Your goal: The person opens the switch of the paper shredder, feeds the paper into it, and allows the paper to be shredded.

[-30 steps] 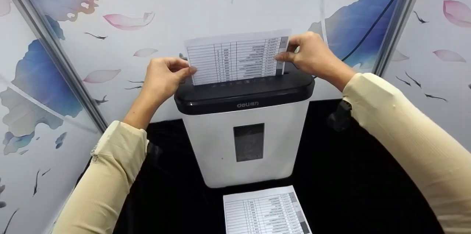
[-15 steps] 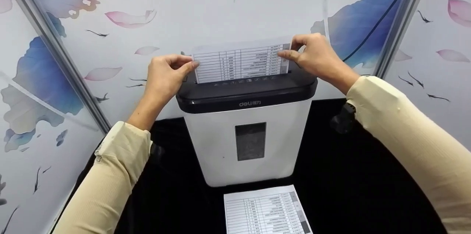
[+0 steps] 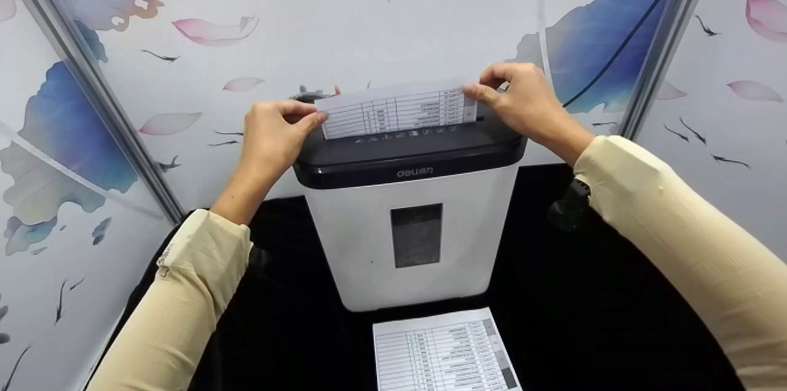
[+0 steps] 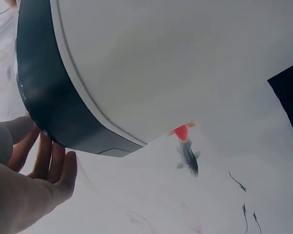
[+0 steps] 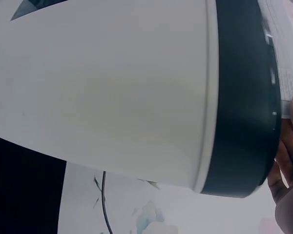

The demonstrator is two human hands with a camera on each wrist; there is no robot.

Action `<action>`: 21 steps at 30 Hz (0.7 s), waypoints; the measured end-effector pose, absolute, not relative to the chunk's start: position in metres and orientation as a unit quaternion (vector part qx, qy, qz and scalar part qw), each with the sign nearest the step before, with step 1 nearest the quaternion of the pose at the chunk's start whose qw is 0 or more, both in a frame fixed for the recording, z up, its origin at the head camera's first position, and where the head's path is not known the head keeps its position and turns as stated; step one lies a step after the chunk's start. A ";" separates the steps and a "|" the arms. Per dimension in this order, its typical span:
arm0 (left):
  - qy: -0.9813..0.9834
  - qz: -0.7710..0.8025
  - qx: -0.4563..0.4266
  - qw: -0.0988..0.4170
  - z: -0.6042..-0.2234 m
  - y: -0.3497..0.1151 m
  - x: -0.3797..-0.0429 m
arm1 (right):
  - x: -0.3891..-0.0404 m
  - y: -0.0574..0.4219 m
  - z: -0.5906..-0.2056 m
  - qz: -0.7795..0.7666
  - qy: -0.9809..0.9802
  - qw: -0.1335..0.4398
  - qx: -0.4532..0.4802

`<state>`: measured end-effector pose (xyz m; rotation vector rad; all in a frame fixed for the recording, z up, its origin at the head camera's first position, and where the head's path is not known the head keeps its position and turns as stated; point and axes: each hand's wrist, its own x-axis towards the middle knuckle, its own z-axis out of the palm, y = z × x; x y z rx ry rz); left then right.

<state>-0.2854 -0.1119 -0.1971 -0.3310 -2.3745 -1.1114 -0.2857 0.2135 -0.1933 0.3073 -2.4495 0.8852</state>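
A printed sheet of paper [image 3: 396, 111] stands upright in the slot on top of a white paper shredder [image 3: 356, 237] with a black lid [image 3: 412, 151]. My left hand [image 3: 270, 133] pinches the sheet's left edge between thumb and fingers. At the upper right corner, my right hand [image 3: 522, 96] pinches the same sheet. The lower part of the sheet is hidden inside the shredder. In the left wrist view, the left hand [image 4: 39, 175] is close beside the lid's end. The right wrist view shows the right hand [image 5: 290, 146] at the paper's edge, past the lid.
More printed paper [image 3: 442, 351] lies on the black cloth [image 3: 289, 317] in front of the shredder. A wall with flower and fish prints [image 3: 399, 28] rises right behind it. A black cable [image 3: 627, 34] runs down the wall at the right.
The sheet has sunk farther into the shredder slot, so less of it shows above the lid. Both hands still pinch its edges; the right hand has come down slightly.
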 end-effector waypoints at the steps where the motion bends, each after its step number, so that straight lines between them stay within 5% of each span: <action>1: -0.871 -0.405 -0.122 0.249 -0.198 -0.112 -0.285 | -0.286 0.213 -0.194 0.325 -0.904 0.256 0.111; 21: -0.845 -0.440 -0.143 0.266 -0.204 -0.112 -0.267 | -0.276 0.219 -0.200 0.371 -0.865 0.323 0.102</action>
